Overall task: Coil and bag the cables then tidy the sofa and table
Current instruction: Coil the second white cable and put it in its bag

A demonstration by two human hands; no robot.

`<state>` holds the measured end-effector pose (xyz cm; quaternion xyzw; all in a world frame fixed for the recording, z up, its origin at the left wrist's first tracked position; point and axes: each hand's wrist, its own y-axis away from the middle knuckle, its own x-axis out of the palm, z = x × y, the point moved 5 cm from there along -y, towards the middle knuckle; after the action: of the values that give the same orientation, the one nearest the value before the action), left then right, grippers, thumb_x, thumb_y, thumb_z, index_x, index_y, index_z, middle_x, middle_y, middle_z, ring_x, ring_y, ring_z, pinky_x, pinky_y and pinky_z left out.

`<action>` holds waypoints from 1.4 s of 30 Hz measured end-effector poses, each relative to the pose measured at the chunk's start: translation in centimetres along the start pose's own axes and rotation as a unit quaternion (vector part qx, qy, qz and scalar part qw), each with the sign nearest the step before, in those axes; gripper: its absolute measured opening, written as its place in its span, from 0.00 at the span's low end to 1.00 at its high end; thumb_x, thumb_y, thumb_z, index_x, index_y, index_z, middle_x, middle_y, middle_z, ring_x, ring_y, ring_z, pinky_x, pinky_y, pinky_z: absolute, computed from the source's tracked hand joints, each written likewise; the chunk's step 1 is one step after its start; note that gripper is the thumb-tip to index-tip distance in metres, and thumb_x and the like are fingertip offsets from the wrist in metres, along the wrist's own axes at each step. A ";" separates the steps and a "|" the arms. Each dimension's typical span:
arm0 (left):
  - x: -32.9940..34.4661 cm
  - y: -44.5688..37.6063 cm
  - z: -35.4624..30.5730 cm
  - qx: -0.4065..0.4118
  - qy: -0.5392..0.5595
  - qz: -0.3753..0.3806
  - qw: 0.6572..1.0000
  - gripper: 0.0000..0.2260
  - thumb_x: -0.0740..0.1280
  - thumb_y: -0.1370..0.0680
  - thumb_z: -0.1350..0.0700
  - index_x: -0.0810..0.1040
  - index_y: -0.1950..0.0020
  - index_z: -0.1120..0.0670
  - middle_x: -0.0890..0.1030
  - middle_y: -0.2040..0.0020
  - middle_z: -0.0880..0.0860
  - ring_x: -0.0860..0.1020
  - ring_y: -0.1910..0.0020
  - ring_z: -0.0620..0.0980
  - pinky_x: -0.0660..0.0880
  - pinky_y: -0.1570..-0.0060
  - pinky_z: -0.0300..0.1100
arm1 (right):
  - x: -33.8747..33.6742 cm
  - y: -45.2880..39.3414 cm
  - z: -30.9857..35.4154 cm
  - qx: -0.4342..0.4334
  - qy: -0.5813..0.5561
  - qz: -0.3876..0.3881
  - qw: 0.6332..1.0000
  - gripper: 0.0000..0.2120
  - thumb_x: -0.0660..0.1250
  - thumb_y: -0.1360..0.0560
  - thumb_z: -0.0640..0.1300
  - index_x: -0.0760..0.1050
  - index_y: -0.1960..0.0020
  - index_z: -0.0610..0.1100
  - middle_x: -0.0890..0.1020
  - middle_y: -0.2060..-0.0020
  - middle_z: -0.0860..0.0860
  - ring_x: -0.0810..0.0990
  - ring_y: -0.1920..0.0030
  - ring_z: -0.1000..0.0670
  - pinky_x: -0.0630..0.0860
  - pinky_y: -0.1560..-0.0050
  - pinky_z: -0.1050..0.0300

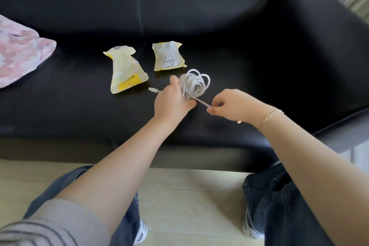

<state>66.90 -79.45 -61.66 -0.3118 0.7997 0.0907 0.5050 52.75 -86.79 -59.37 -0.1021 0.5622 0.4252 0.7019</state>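
Meanwhile, the left hand (172, 102) is gripping the coiled cable (193, 84); its loose tail is running right into the right hand's (229, 106) pinching fingers (211, 110).

black sofa (79, 110) — white cable (194, 84), yellow bags (127, 72), pink floral cushion (18, 54).

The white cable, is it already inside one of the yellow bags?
No, the cable is a coil held in the left hand, outside both yellow bags on the sofa.

Left hand (173, 104) grips a coiled white cable (194, 84) over the sofa (259, 56); right hand (229, 106) apparently pinches its loose end.
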 end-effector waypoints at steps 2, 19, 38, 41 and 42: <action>-0.2 -0.1 0.0 0.012 -0.003 0.000 1.000 0.21 0.73 0.27 0.51 0.61 0.48 0.54 0.75 0.57 0.51 0.74 0.62 0.49 0.66 0.65 0.39 | -0.1 0.2 0.4 -0.014 0.026 -0.009 1.000 0.13 0.63 0.21 0.52 0.79 0.59 0.48 0.78 0.62 0.51 0.73 0.69 0.54 0.66 0.69 0.60; 0.8 0.4 -0.4 0.102 -0.080 0.033 0.991 0.19 0.70 0.25 0.51 0.65 0.40 0.54 0.80 0.52 0.51 0.73 0.62 0.49 0.68 0.66 0.43 | -1.9 -0.4 -0.4 -0.116 -0.066 -0.212 0.968 0.05 0.71 0.25 0.48 0.81 0.55 0.46 0.79 0.65 0.56 0.78 0.63 0.54 0.75 0.58 0.59; 1.4 0.1 0.9 0.003 0.132 0.277 0.952 0.27 0.78 0.31 0.51 0.67 0.38 0.50 0.77 0.47 0.45 0.77 0.48 0.43 0.75 0.47 0.43 | -1.2 -1.2 -0.6 -0.125 -0.223 -0.212 0.943 0.06 0.72 0.26 0.40 0.77 0.60 0.47 0.81 0.65 0.52 0.79 0.70 0.57 0.78 0.61 0.64; 1.0 0.5 0.9 0.014 0.129 0.283 0.950 0.27 0.78 0.32 0.48 0.66 0.40 0.48 0.76 0.50 0.41 0.76 0.51 0.38 0.73 0.53 0.38 | -1.0 -1.1 0.0 -0.142 -0.241 -0.181 0.943 0.09 0.72 0.26 0.38 0.75 0.62 0.46 0.77 0.58 0.50 0.80 0.68 0.53 0.78 0.62 0.64; 1.0 0.6 0.8 0.018 0.127 0.284 0.950 0.27 0.78 0.32 0.47 0.66 0.41 0.48 0.76 0.50 0.41 0.76 0.51 0.38 0.72 0.54 0.37 | -0.9 -1.0 0.2 -0.147 -0.245 -0.167 0.944 0.09 0.72 0.26 0.38 0.75 0.62 0.46 0.76 0.59 0.50 0.79 0.68 0.54 0.78 0.63 0.64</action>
<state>66.87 -79.00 -63.00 -0.0716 0.9141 0.1758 0.3584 53.60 -87.77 -58.87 -0.1891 0.2793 0.3915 0.8562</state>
